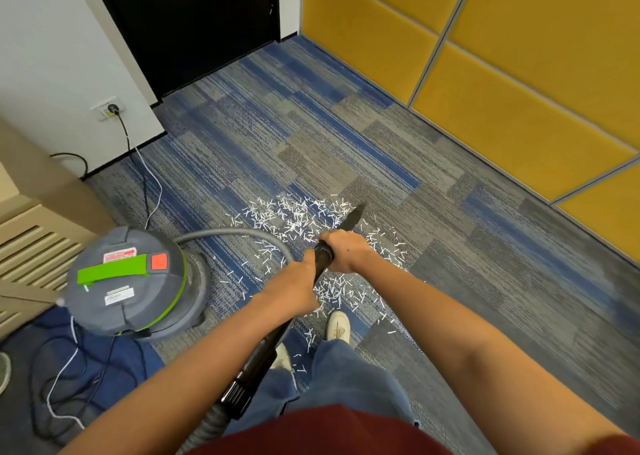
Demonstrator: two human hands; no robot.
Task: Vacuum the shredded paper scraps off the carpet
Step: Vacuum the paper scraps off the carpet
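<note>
White shredded paper scraps [294, 217] lie scattered over the blue and grey carpet [450, 281], from the middle of the floor down to my feet. A black vacuum wand [325, 257] runs from my lap up to its pointed nozzle [355, 217], which sits at the right edge of the scrap pile. My right hand [346, 250] grips the wand near the nozzle end. My left hand [294, 284] grips the wand just behind it. A grey hose [242, 234] curves from the wand area back to the grey and green canister vacuum [135, 281] on the left.
Yellow padded wall panels [519, 73] line the right side. A black door [194, 21] stands at the far end. A power cord [138, 163] runs from a wall socket [109, 108] to the canister. A beige slatted cabinet [31, 239] and tangled cables [76, 368] fill the left.
</note>
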